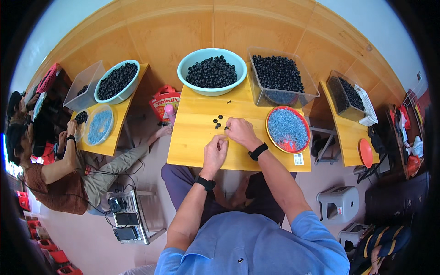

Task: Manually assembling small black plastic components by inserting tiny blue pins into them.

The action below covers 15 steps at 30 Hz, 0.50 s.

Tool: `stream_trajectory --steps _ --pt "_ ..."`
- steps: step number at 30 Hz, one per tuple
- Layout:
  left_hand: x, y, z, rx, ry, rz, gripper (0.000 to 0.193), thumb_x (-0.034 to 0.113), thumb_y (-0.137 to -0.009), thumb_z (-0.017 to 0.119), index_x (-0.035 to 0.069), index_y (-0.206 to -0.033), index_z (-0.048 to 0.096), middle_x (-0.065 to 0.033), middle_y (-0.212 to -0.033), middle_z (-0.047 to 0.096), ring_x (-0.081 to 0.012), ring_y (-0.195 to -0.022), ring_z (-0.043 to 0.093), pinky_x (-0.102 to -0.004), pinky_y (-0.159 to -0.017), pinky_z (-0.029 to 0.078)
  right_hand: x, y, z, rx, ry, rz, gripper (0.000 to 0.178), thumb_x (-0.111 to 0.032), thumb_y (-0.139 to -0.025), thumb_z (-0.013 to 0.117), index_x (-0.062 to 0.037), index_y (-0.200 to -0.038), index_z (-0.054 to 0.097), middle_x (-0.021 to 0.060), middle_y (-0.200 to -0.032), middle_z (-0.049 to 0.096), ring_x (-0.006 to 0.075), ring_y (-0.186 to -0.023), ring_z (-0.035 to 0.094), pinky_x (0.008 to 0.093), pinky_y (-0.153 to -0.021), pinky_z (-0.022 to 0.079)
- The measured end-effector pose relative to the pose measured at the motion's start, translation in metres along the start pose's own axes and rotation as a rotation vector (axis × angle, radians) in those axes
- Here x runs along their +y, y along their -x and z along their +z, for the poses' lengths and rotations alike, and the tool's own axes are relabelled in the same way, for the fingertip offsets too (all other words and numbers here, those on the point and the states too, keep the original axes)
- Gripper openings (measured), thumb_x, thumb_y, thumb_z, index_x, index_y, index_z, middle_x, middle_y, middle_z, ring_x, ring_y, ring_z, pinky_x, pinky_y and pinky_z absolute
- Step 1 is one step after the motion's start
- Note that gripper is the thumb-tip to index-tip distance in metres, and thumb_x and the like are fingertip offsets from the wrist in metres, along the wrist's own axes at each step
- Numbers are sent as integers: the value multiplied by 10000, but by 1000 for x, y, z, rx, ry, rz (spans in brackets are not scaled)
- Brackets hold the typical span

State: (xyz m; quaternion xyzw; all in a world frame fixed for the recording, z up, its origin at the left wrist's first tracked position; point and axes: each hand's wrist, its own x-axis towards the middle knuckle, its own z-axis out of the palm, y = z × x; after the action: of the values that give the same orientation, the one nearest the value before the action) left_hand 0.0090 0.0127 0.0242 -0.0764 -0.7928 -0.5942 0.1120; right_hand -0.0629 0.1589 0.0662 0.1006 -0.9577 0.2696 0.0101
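- Smooth yellow wood-grain table (192,144), straight-edged but bowed by the lens.
- Clear, thin-walled plastic bin (293,99), boxy, heaped with glossy black round pieces.
- Round pale-turquoise basin (215,92), left of the bin, similarly filled.
- Shallow red round tray (288,146), spread with slim bluish metallic bits (bristly as a mat).
- Left hand (215,150), fingers curled close beside the right; I cannot tell whether its fingertips grip anything.
- Right hand (241,131), thumb and finger pinched on a small black piece (226,129), just above the tabletop.
- Loose black pieces (218,124), squat and round, near both hands.
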Motion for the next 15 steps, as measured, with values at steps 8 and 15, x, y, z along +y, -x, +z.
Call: stream_trajectory --steps 8,15 --pt "2 -6 -7 -64 138 78 273 -2 -932 677 13 -1204 686 -82 -822 685 -127 -719 629 -274 -695 527 30 38 -1 -265 -1034 44 264 -137 -886 697 56 -1066 701 58 -862 719 105 -765 670 250 -700 519" --pt "-3 -5 -1 -89 113 52 208 9 -883 747 8 -1090 730 -57 -796 675 -103 -689 595 -264 -659 515 37 56 2 -248 -1116 141 246 -117 -916 687 31 -1111 670 63 -883 714 112 -757 672 250 -702 519"
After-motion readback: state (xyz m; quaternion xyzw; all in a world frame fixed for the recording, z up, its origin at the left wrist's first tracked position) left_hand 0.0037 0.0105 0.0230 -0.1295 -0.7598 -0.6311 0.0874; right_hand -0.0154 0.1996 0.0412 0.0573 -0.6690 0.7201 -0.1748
